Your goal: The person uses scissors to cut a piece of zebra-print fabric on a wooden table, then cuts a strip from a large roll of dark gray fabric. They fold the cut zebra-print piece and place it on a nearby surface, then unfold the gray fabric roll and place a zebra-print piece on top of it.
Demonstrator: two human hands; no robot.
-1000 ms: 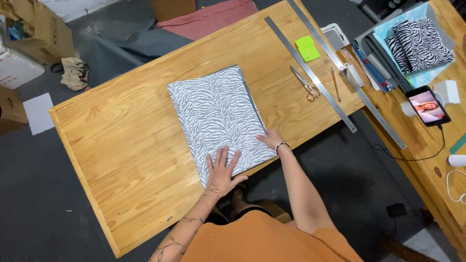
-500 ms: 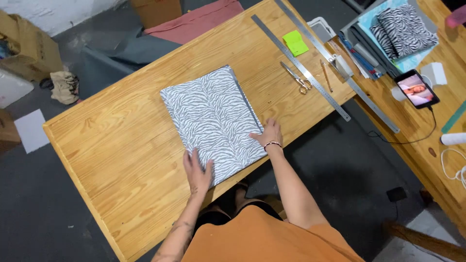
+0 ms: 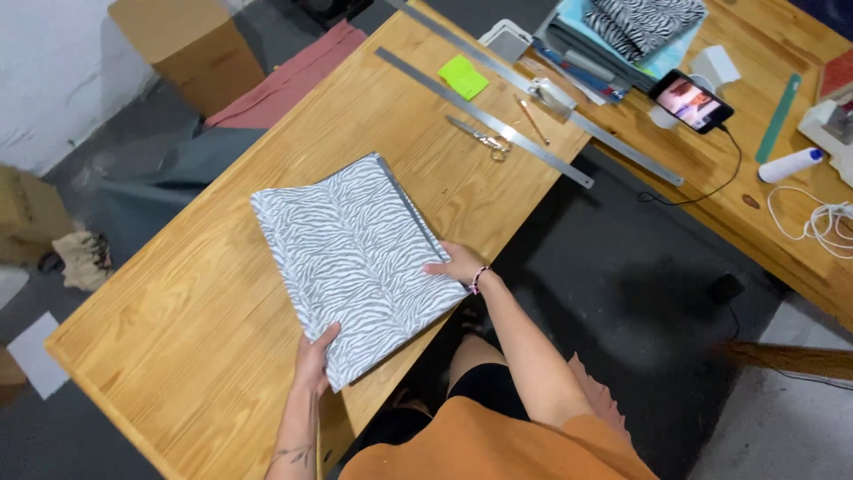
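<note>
A folded piece of zebra-print fabric [image 3: 355, 262] lies flat on a light wooden table [image 3: 178, 302], its near edge at the table's front edge. My left hand [image 3: 313, 360] grips the fabric's near left corner, thumb on top. My right hand [image 3: 455, 265] holds the near right corner, fingers resting on the cloth; a bracelet sits on that wrist.
Beyond the fabric lie scissors [image 3: 482, 139], a pencil [image 3: 534, 120], a green sticky pad [image 3: 463, 76] and two long metal rulers [image 3: 484, 116]. A second table at right carries a lit phone [image 3: 691, 100], more zebra fabric [image 3: 647, 20], a white cable [image 3: 822, 218]. Cardboard boxes [image 3: 182, 49] stand on the floor.
My left hand has slid from on top of the fabric down to its near left corner. My right hand has stayed at the right corner. The camera view has moved closer and shifted.
</note>
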